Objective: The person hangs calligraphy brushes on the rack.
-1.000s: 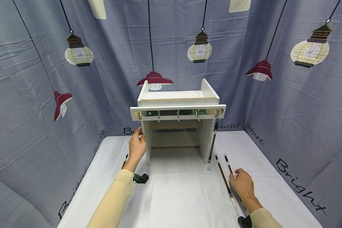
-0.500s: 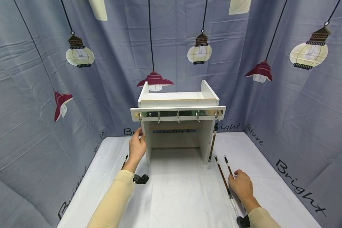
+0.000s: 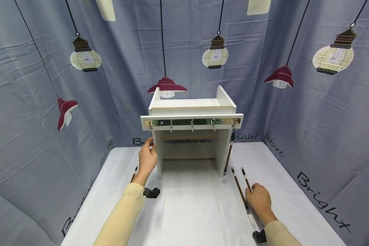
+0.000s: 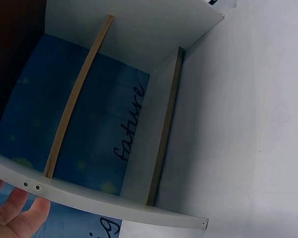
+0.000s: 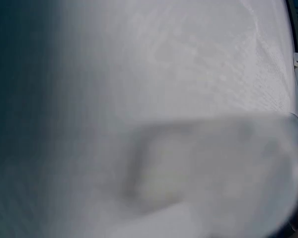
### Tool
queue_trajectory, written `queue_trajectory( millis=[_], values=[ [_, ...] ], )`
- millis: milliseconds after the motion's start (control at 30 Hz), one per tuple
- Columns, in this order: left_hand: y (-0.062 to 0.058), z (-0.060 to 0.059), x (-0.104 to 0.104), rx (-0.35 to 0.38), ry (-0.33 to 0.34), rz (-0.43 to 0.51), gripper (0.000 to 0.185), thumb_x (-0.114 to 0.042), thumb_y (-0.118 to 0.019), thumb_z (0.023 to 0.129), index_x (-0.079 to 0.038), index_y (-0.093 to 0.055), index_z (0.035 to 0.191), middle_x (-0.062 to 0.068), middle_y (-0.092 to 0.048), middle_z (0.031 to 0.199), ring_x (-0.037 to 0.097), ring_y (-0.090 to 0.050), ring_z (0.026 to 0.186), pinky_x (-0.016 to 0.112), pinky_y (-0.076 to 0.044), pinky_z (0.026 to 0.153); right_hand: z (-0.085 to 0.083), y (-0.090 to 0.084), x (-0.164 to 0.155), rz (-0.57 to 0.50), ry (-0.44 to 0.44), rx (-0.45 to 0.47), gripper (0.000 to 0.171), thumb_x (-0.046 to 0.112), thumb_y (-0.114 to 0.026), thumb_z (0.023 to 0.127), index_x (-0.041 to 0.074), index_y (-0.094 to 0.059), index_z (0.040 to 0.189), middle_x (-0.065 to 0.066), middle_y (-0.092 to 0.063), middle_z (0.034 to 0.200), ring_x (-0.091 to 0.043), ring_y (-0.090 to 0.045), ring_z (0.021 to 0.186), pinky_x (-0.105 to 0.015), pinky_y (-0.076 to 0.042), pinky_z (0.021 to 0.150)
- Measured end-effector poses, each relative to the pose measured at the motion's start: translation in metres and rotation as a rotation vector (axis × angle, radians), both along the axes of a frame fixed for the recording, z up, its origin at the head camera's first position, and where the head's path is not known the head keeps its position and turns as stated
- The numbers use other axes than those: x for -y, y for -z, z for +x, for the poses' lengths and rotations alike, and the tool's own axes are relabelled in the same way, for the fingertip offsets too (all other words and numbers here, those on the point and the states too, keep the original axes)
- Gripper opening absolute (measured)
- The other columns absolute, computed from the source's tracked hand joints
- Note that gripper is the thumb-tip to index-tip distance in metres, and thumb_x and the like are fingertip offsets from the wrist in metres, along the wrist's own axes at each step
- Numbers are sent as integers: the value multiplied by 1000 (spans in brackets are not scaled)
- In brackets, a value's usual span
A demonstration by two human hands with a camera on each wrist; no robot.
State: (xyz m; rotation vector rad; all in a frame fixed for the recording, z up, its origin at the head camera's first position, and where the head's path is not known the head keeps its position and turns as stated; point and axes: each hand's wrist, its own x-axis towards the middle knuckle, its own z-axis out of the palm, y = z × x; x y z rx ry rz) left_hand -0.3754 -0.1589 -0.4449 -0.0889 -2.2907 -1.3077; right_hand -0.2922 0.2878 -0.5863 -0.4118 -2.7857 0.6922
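Note:
A white wooden shelf unit (image 3: 192,111) stands on the table, with a row of metal hooks (image 3: 192,124) along its front rail. My left hand (image 3: 147,159) is at the unit's left side panel; in the left wrist view its fingers (image 4: 35,213) touch that panel near two small holes. One calligraphy brush (image 3: 229,157) hangs from the rightmost hook. Two more brushes lie on the table: a left one (image 3: 240,193) and a right one (image 3: 247,181). My right hand (image 3: 259,200) is over the right brush and hides its middle; whether the fingers pinch it cannot be seen.
Another brush (image 3: 134,174) lies partly behind my left wrist. White cloth covers the table (image 3: 184,212). Curtains (image 3: 184,51) printed with lamps and lettering surround it. In the right wrist view a blurred pale shape (image 5: 218,178) fills the lower part.
My right hand has shifted slightly left over the right brush. The left hand stays at the side panel, and the brushes on the table keep their places.

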Motion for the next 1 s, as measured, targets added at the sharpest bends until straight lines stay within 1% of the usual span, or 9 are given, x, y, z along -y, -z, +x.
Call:
queue_trajectory(
  millis=[200,400,700,833,1000],
  values=[
    [0,1,0,8,8,7,41,-16,-52,109,-5,-51,148,21,-64,133,40,-67,112,53,-55,90,0,-1,1,13,4,13,40,20,-59,94,-18,-62,108,-33,-64,92,-48,-66,86,-56,-56,74],
    [1,1,1,5,9,7,41,-17,-52,109,-5,-51,148,20,-64,133,40,-67,111,53,-54,89,-1,-1,1,28,4,5,39,20,-60,93,-17,-64,105,-32,-64,90,-47,-66,83,-56,-56,71],
    [1,1,1,3,10,12,41,-16,-51,109,-5,-51,148,21,-64,134,40,-67,112,53,-54,89,-4,4,-1,35,0,2,34,20,-58,95,-13,-65,100,-29,-65,88,-46,-66,82,-56,-56,70],
    [1,1,1,-5,7,9,41,-16,-52,109,-5,-51,148,21,-64,133,40,-67,111,54,-55,89,-4,2,0,26,-1,-5,29,18,-58,96,-10,-66,95,-26,-66,86,-44,-67,81,-56,-55,68],
    [1,0,1,-9,5,3,40,-15,-51,109,-4,-51,148,21,-64,133,40,-67,111,54,-55,89,-2,0,0,19,-9,-11,27,17,-58,97,-8,-66,93,-24,-67,85,-44,-68,81,-56,-55,67]
  ],
)
